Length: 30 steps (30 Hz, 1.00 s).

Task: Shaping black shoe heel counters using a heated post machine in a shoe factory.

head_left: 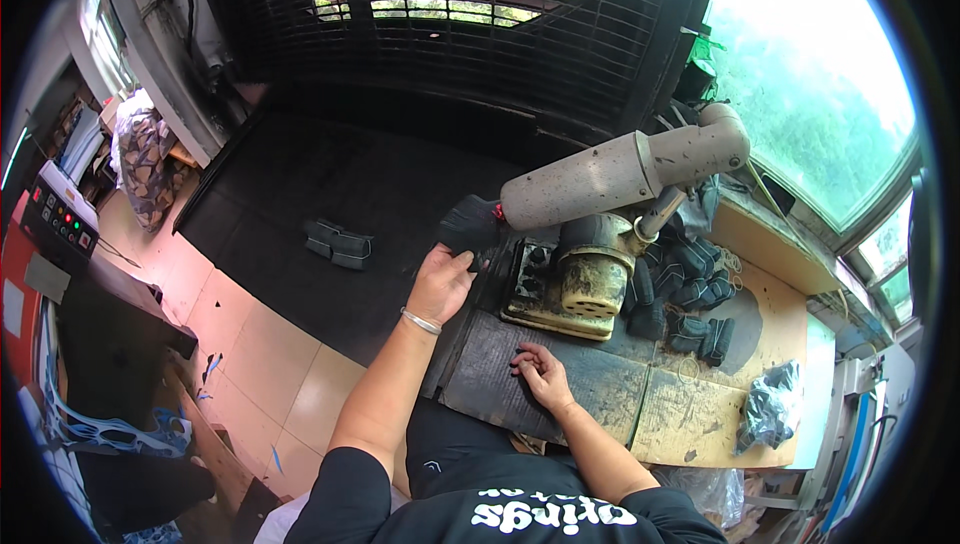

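Note:
My left hand [441, 287], with a silver bracelet at the wrist, pinches a flat black piece [470, 225], seemingly fabric, between thumb and fingers. The piece is at the mouth of a long grey metal tube [570, 184], where something small and red shows. This tube belongs to a bench machine with a soot-stained cream motor housing [590, 279], standing to the right of my left hand. My right hand [544, 378] rests loosely on a dark-stained cardboard sheet [490, 374] in front of the machine, its fingers slightly bent and apart, with nothing visible in them.
A bundle of black pieces [338, 245] lies on the black surface at left. Several black bundles [690, 279] are heaped right of the machine, near a clear plastic bag [772, 406]. Behind stands a dark metal grille [480, 34]. A control box [60, 212] is at far left.

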Available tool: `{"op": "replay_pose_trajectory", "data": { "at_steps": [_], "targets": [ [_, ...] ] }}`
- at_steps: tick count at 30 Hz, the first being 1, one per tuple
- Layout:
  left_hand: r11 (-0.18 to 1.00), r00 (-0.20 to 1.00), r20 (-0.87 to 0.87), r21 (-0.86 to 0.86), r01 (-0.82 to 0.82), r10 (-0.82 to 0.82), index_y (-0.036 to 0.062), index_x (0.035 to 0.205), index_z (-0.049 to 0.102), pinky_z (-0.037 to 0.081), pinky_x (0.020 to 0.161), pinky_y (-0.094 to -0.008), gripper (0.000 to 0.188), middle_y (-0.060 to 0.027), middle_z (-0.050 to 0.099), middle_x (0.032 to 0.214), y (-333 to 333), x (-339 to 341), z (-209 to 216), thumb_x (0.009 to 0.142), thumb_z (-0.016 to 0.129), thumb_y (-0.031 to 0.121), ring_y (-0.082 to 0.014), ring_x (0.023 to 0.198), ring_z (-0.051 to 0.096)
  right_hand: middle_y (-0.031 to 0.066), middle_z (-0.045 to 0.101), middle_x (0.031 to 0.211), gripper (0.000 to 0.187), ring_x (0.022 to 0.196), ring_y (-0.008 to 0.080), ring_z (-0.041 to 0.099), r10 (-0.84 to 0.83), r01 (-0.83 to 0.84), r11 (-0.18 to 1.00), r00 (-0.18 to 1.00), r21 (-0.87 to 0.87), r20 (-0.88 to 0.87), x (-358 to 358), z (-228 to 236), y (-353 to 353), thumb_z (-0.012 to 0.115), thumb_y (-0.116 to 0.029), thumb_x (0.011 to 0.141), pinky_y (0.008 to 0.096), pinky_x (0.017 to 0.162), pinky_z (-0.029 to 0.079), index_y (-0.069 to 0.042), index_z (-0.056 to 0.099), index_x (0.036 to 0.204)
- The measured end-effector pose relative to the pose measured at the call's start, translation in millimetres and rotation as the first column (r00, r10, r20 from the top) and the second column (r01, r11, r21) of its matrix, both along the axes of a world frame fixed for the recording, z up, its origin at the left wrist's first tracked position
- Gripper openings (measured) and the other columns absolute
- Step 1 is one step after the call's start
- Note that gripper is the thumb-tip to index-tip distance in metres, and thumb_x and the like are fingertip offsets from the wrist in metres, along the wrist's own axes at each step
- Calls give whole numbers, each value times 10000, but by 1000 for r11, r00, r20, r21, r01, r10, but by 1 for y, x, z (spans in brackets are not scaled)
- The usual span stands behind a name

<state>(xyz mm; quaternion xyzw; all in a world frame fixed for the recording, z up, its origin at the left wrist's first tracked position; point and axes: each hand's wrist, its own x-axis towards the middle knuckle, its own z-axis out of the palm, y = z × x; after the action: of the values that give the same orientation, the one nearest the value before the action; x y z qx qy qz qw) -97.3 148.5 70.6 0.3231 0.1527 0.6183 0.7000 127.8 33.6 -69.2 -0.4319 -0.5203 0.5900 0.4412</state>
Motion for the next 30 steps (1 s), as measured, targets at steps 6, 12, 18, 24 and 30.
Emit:
{"op": "replay_pose_trajectory", "data": {
  "at_steps": [6, 12, 18, 24, 30],
  "targets": [
    [1000, 998, 60, -11, 5, -5, 109, 1136, 610, 422, 974, -394, 265, -24, 651, 1120, 4, -11, -5, 882, 621, 36, -172, 1084, 584, 113, 656, 967, 346, 851, 142, 650, -1, 1, 1000, 1000, 8, 14, 0, -2, 0, 531, -31, 938, 266, 798, 532, 86, 487, 1261],
    [997, 997, 41, -27, 66, -65, 99, 1134, 610, 428, 976, -397, 260, -30, 651, 1129, -5, -4, -8, 881, 624, 40, -181, 1096, 587, 114, 658, 964, 345, 850, 144, 653, 1, -1, 1000, 1000, 16, 13, 0, -2, 0, 533, -29, 937, 266, 794, 532, 84, 489, 1259],
    [998, 992, 118, -29, 53, -49, 90, 1168, 587, 444, 964, -392, 282, -40, 642, 1151, 3, -13, -12, 893, 611, 31, -180, 1083, 593, 113, 659, 962, 341, 850, 147, 655, 1, -2, 1000, 1000, 18, 22, 0, -2, -1, 533, -27, 936, 269, 794, 534, 85, 493, 1256],
    [997, 988, 151, -66, 44, -34, 97, 1170, 587, 437, 972, -398, 289, -37, 639, 1159, 1, -13, -7, 889, 615, 35, -189, 1082, 593, 115, 659, 962, 338, 854, 148, 655, 3, -4, 1000, 999, 23, 52, 0, 4, 0, 532, -25, 935, 272, 797, 535, 83, 496, 1253],
    [994, 979, 177, -27, 108, -102, 88, 1207, 570, 435, 979, -398, 324, -63, 627, 1187, -3, -13, -24, 890, 617, 44, -206, 1098, 587, 112, 654, 969, 342, 860, 144, 648, 12, -12, 1000, 999, 14, 41, -1, 6, 0, 531, -21, 934, 271, 804, 533, 81, 491, 1258]
  ]
}}
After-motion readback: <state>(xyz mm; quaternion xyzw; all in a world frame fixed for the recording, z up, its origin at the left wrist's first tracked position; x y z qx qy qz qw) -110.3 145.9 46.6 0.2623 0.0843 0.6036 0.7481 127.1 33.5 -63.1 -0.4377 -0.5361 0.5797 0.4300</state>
